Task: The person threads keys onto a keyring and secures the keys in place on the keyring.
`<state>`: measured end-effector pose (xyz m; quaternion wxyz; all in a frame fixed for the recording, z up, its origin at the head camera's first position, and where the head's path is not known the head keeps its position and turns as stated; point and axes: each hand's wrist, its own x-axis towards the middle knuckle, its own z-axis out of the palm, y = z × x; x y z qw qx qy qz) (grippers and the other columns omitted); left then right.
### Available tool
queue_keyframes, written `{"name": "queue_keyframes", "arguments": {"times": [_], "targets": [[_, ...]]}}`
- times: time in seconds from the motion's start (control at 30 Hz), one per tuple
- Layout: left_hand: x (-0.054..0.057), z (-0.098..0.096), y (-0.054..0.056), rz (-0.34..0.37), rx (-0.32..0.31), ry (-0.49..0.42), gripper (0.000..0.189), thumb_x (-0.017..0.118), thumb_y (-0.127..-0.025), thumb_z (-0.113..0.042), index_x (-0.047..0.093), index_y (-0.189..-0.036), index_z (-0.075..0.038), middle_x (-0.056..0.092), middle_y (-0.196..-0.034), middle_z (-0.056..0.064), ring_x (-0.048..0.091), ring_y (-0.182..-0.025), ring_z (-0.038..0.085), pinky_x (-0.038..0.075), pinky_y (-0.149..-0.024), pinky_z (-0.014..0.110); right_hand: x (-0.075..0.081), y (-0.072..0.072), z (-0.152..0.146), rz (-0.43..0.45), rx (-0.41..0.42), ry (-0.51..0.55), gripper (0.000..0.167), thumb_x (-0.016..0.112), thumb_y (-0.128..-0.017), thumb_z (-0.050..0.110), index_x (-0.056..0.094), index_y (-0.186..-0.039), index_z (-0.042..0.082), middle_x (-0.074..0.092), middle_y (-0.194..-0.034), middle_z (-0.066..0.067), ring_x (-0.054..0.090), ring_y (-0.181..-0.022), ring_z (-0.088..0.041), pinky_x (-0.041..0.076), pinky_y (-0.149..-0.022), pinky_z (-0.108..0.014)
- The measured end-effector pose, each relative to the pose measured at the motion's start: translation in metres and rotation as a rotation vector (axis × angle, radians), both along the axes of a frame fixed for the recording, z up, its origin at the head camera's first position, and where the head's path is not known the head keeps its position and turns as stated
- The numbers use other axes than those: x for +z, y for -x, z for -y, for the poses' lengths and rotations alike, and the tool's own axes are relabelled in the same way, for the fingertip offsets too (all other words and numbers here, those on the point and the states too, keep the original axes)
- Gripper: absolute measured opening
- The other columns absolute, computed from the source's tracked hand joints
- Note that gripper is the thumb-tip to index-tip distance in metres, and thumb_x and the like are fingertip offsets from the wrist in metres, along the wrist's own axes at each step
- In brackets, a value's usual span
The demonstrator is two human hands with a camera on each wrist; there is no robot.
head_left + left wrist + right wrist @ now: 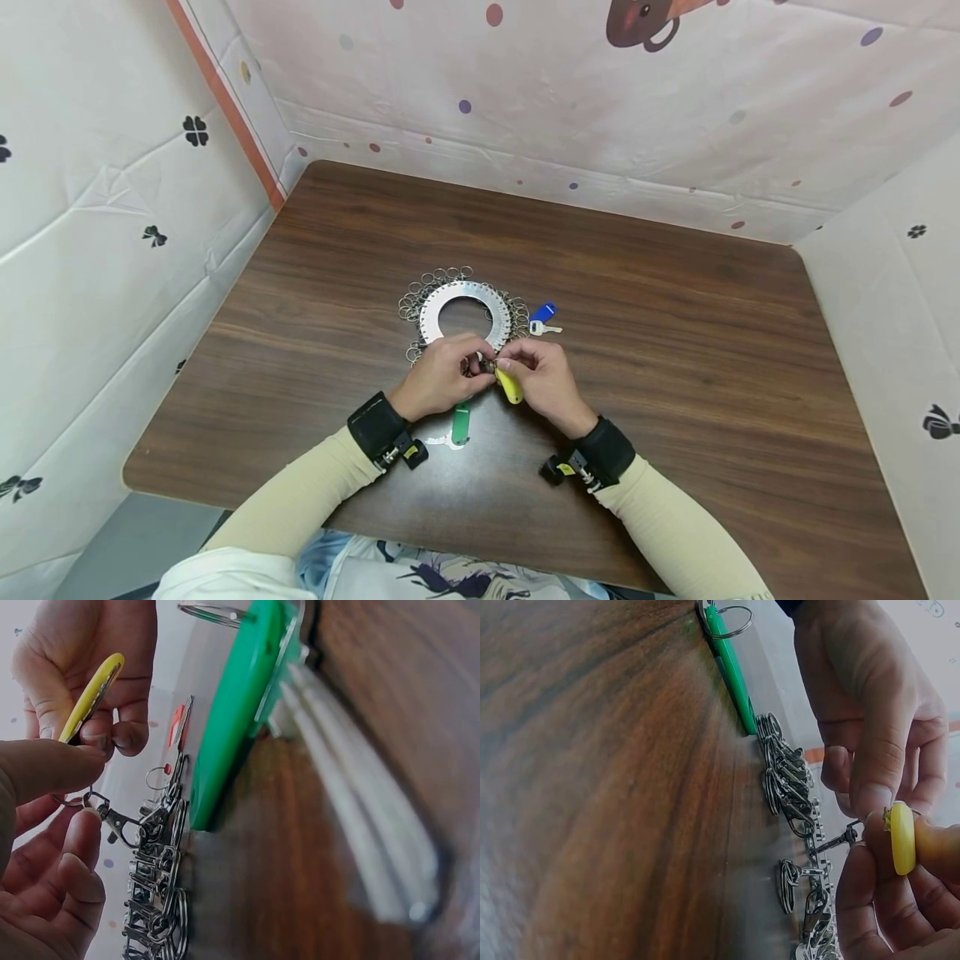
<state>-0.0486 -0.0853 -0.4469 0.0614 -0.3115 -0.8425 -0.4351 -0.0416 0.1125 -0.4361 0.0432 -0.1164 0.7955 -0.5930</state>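
My right hand pinches a yellow key tag between thumb and fingers. Opposite it, my left hand pinches a small split ring beside the tag. A metal swivel clasp hangs from that ring, and the fingers partly cover where ring and tag meet. Just beyond both hands lies a flat silver ring-shaped holder edged with many clasps and split rings. Whether the ring passes through the tag cannot be made out.
Below the hands, a green key tag lies with a key. To the holder's right are a blue key tag and a key. A red tag shows behind the clasps. The brown table meets patterned walls.
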Motion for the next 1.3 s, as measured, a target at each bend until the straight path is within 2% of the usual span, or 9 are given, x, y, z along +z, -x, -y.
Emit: {"name": "queue_keyframes", "arguments": {"times": [0.63,0.87,1.1,1.3], "targets": [[-0.0002,0.0006,-0.0007,-0.019,0.01,-0.003,0.022,0.086,-0.082,-0.012,0.073,-0.1,-0.008,0.075,-0.087,0.006,0.068,-0.072,0.013,0.054,-0.067,0.023,-0.0008,-0.0018,-0.0008,0.002,0.003,0.019,0.006,0.069,-0.093,-0.004,0.074,-0.09,-0.007,0.073,-0.084,-0.025,0.061,-0.066,-0.006,0.051,-0.059,-0.019],[0.0002,0.0001,0.0003,0.002,0.006,-0.006,0.024,0.086,-0.082,-0.011,0.073,-0.101,-0.008,0.074,-0.086,0.005,0.067,-0.073,0.013,0.054,-0.068,0.023,-0.0014,-0.0014,-0.0003,-0.004,-0.001,0.019,0.006,0.069,-0.093,-0.004,0.074,-0.089,-0.006,0.072,-0.084,-0.024,0.061,-0.065,-0.006,0.05,-0.058,-0.019],[-0.0018,-0.0008,0.001,0.019,0.006,-0.014,0.025,0.085,-0.082,-0.008,0.072,-0.103,-0.009,0.073,-0.093,0.005,0.067,-0.075,0.014,0.054,-0.069,0.022,-0.0011,-0.0015,0.0003,0.004,-0.006,0.021,0.006,0.07,-0.093,-0.004,0.073,-0.089,-0.007,0.072,-0.082,-0.025,0.06,-0.063,-0.006,0.05,-0.057,-0.019],[-0.0023,-0.001,0.0014,0.014,0.021,-0.044,0.025,0.085,-0.082,-0.008,0.07,-0.103,-0.008,0.072,-0.085,0.005,0.066,-0.071,0.011,0.053,-0.064,0.021,0.0007,-0.0018,0.0004,0.003,-0.015,0.031,0.007,0.07,-0.094,-0.003,0.073,-0.089,-0.007,0.069,-0.078,-0.024,0.058,-0.06,-0.006,0.049,-0.055,-0.019]]}}
